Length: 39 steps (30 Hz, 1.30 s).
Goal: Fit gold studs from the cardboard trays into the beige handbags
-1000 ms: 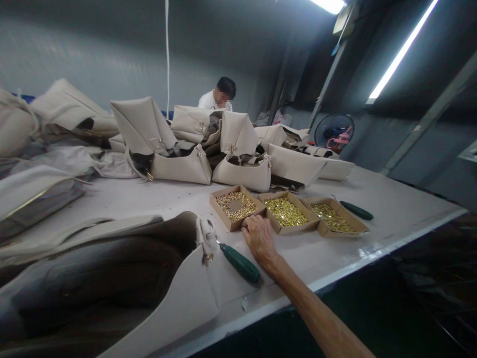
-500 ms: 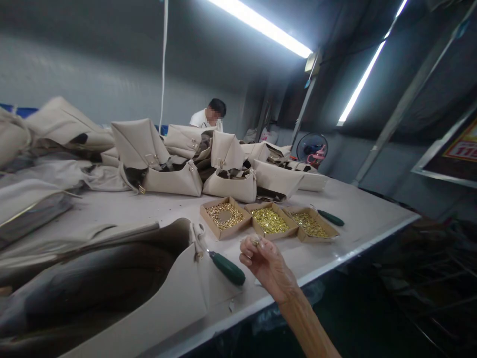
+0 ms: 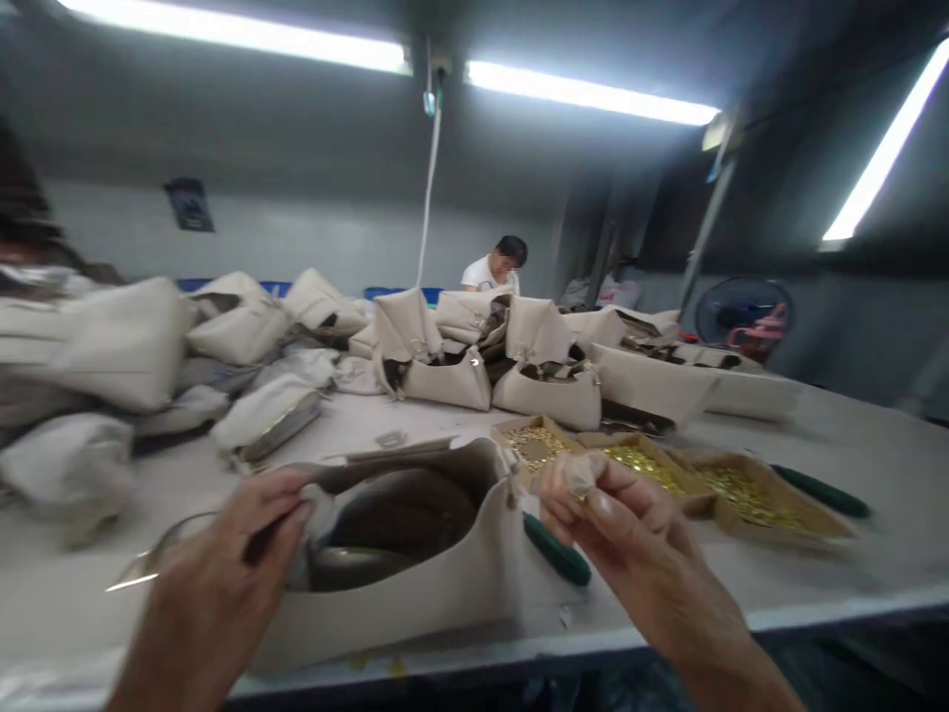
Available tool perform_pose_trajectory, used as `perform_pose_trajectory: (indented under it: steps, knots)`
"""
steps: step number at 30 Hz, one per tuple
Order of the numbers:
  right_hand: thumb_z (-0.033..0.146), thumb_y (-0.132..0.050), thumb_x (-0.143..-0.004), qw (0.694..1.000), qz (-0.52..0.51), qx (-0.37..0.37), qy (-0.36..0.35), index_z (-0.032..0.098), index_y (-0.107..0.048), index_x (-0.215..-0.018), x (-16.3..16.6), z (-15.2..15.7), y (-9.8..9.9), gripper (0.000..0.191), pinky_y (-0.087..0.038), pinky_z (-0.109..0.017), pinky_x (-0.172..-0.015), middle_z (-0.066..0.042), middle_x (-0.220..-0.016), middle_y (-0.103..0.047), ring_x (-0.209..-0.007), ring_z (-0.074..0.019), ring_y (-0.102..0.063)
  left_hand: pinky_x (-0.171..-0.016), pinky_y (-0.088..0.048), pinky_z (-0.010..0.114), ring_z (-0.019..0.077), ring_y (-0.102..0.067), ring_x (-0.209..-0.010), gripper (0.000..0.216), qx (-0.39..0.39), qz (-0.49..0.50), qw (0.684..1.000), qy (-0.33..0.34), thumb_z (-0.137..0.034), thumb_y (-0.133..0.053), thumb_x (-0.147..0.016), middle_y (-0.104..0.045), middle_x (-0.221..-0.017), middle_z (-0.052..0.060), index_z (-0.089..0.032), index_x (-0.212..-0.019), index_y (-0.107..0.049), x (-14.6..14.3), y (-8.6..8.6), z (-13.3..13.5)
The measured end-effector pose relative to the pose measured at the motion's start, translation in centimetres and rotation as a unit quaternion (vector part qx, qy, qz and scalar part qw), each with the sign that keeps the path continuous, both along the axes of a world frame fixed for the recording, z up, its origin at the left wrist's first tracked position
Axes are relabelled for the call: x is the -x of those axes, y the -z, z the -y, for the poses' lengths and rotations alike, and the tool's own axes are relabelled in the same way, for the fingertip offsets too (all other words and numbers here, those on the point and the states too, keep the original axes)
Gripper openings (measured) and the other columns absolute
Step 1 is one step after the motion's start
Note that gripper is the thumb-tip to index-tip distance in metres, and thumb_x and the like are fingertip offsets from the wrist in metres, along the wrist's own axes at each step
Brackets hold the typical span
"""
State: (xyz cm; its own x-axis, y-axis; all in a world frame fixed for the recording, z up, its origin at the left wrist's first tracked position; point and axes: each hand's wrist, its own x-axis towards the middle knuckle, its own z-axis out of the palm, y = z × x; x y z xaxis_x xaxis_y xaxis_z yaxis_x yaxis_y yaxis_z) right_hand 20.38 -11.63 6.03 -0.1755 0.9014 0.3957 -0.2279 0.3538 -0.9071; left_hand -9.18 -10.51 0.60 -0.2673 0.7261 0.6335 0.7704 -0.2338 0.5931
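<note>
Your right hand (image 3: pixel 630 539) has thumb and fingertips pinched on a small pale-and-gold piece (image 3: pixel 579 477), blurred, held up above the table. Your left hand (image 3: pixel 222 569) pinches a pale edge at the left end of the open cream leather-look handbag (image 3: pixel 415 608), which sits on the white table (image 3: pixel 352 420) between your hands, dark lining showing. Just right of the bag: dark-green-handled tool (image 3: pixel 558 550). Beyond your right hand, three shallow brown cardboard trays with gold-coloured pieces, rightmost one (image 3: pixel 778 537) near a second dark-green-handled tool (image 3: pixel 821 491). Farther back, piled cream bags (image 3: pixel 545 398); behind, a person in white (image 3: pixel 478 274).
</note>
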Motion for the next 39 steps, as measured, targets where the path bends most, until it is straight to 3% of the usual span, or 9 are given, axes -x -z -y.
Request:
perform_pose_trajectory:
  steps: [4, 7, 11, 15, 34, 39]
  knots:
    - [0.042, -0.058, -0.087, 0.982, 0.151, -0.081, -0.085, 0.021, -0.057, -0.078, 6.1, 0.1, -2.8, 0.022, -0.037, -0.026, -0.058, -0.002, -0.073, -0.050, -0.067, -0.0142, -0.046, -0.076, -0.052, 0.026, 0.0170, -0.070, -0.088, 0.017, 0.034, 0.062, 0.995, 0.068, -0.037, -0.051, -0.085, -0.074, -0.091, -0.002, -0.026, -0.098, -0.055, -0.9, -1.9, 0.7]
    - [0.037, -0.054, -0.089, 0.966, 0.212, -0.090, -0.120, 0.019, -0.055, -0.078, 10.2, -1.1, -2.6, 0.021, -0.039, -0.024, -0.060, -0.001, -0.074, -0.053, -0.067, -0.0128, -0.048, -0.069, -0.050, 0.024, 0.0155, -0.069, -0.085, 0.013, 0.056, 0.096, 0.990, 0.088, -0.029, -0.051, -0.087, -0.074, -0.084, -0.004, -0.025, -0.099, -0.054, -1.4, -2.8, 0.8]
    - [0.035, -0.052, -0.089, 0.956, 0.264, -0.077, -0.103, 0.017, -0.054, -0.078, 12.9, -3.5, -1.3, 0.021, -0.035, -0.022, -0.057, 0.002, -0.068, -0.050, -0.061, -0.0100, -0.042, -0.068, -0.047, 0.026, 0.0155, -0.068, -0.080, 0.011, 0.062, 0.127, 0.983, 0.119, -0.027, -0.048, -0.090, -0.073, -0.082, -0.004, -0.025, -0.099, -0.053, -1.0, -3.0, 1.2]
    - [0.037, -0.052, -0.089, 0.952, 0.280, -0.072, -0.106, 0.017, -0.054, -0.080, 13.8, -5.0, -0.5, 0.022, -0.036, -0.022, -0.057, 0.001, -0.070, -0.052, -0.062, -0.0100, -0.043, -0.073, -0.045, 0.030, 0.0178, -0.067, -0.082, 0.012, 0.078, 0.125, 0.980, 0.131, -0.023, -0.046, -0.090, -0.073, -0.088, -0.002, -0.025, -0.100, -0.051, -0.5, -2.9, 1.2]
    - [0.033, -0.051, -0.089, 0.940, 0.313, -0.113, -0.077, 0.017, -0.053, -0.077, 15.1, -5.6, -0.4, 0.020, -0.039, -0.022, -0.061, 0.001, -0.072, -0.055, -0.066, -0.0121, -0.049, -0.061, -0.042, 0.026, 0.0169, -0.063, -0.070, 0.008, 0.064, 0.086, 0.986, 0.125, -0.018, -0.043, -0.088, -0.067, -0.074, -0.002, -0.023, -0.088, -0.049, -0.6, -3.1, 1.0]
    - [0.029, -0.055, -0.083, 0.935, 0.335, -0.114, -0.005, 0.018, -0.054, -0.079, 15.9, -5.6, -0.1, 0.011, -0.041, -0.024, -0.062, -0.001, -0.073, -0.060, -0.066, -0.0144, -0.053, -0.064, -0.046, 0.027, 0.0176, -0.065, -0.072, 0.012, 0.033, 0.032, 0.993, 0.109, -0.014, -0.042, -0.088, -0.067, -0.077, 0.001, -0.022, -0.090, -0.050, -0.5, -2.7, 0.9]
